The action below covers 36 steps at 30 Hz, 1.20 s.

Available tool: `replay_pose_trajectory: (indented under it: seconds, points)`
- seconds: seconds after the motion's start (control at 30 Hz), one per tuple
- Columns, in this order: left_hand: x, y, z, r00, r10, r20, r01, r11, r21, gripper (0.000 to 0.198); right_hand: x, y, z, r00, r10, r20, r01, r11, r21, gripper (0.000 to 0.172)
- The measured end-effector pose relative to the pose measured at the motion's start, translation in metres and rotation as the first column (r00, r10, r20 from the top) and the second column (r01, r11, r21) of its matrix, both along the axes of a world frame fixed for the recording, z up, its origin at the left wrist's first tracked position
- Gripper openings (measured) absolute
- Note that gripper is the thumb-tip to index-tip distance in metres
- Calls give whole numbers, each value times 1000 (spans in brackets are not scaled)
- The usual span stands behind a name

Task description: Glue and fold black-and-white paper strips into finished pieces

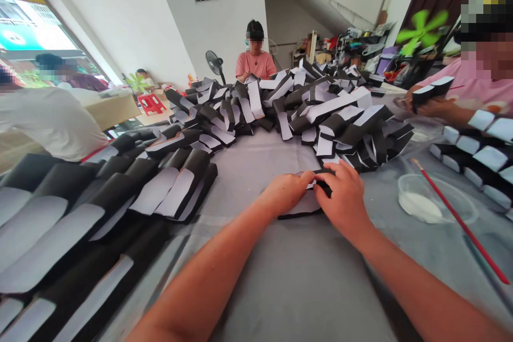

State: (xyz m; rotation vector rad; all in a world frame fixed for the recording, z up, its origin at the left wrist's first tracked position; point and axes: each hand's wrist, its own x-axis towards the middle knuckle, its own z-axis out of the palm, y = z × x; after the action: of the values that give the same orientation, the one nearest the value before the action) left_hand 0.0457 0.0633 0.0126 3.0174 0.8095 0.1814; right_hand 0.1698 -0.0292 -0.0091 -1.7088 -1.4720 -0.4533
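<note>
Between my two hands, low over the grey tabletop, is a folded black-and-white paper piece (301, 206). My left hand (289, 192) has its fingers closed on the upper part of it. Opposite, my right hand (343, 195) grips the piece with thumb and bent fingers, the other fingers curving over the top. My fingers cover much of the fold. Just beyond my hands lies a heap of similar folded paper pieces (255, 100). More of them stand in stacked rows (172, 187) left of my arms.
At the right, a clear plastic tub (427, 208) holds white paste, with a red-handled brush (460, 219) across its rim. More black-and-white pieces (476, 144) lie beyond it. Across the table sits a person in pink (256, 64); another person's hand (435, 107) holds a piece at right.
</note>
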Motion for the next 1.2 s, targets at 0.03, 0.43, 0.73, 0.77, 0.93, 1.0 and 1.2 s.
replay_pose_trajectory:
  seconds: [0.03, 0.43, 0.73, 0.77, 0.93, 1.0, 1.2]
  points:
    - [1, -1, -1, 1000, -23, 7, 23, 1000, 2, 20, 1, 0, 2, 999, -3, 34, 5, 999, -39, 19]
    - [4, -8, -3, 996, -90, -9, 89, 994, -58, 20, 2, -7, 0, 975, 48, 217, 34, 933, -359, 27]
    - [4, -5, 9, 983, -170, -73, 161, 980, -116, 10, 4, -7, -1, 960, 66, 274, 23, 951, -309, 28]
    - [5, -5, 7, 983, -167, -80, 157, 980, -120, 11, 4, -7, -1, 958, 67, 277, 22, 952, -305, 28]
    - [7, -4, -5, 983, -167, -72, 160, 983, -94, 17, 3, -7, 0, 960, 65, 273, 26, 949, -315, 28]
    - [8, -4, -7, 983, -170, -71, 164, 983, -84, 18, 2, -7, 1, 961, 64, 270, 35, 938, -346, 27]
    - [8, -8, -5, 982, -159, -104, 151, 986, -76, 20, 0, -8, 4, 960, 70, 271, 43, 920, -390, 26]
